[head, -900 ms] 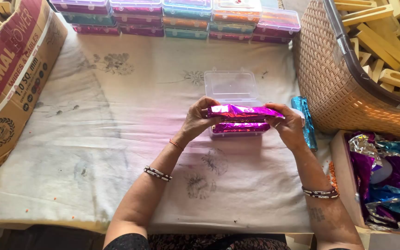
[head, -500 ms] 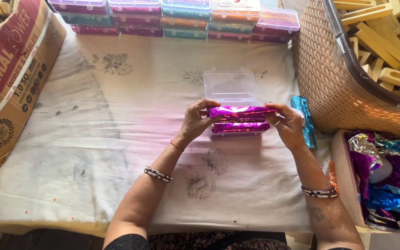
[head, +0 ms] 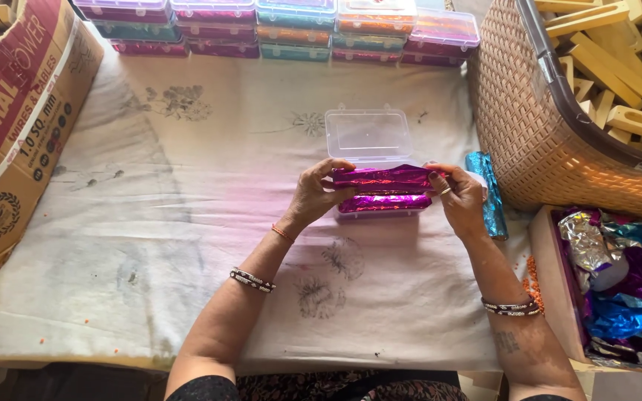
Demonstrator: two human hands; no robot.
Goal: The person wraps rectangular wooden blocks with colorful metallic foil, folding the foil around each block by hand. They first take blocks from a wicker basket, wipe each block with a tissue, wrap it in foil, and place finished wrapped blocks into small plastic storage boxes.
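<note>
My left hand (head: 316,197) and my right hand (head: 461,199) grip the two ends of a long block wrapped in shiny magenta foil (head: 384,178). I hold it level, just above an open clear plastic box (head: 369,137) whose lid stands back toward the far side. A second magenta-wrapped block (head: 385,203) lies in the box base beneath the held one. A blue foil-wrapped block (head: 488,194) lies on the cloth right beside my right hand.
A pale printed cloth (head: 187,223) covers the table. Stacked filled plastic boxes (head: 276,26) line the far edge. A woven basket of bare wooden blocks (head: 596,96) stands at right, above a box of crumpled foil sheets (head: 626,286). A cardboard carton (head: 13,126) sits at left.
The held magenta block has sunk slightly toward the box and the block lying in it. Both hands keep their grip on its ends.
</note>
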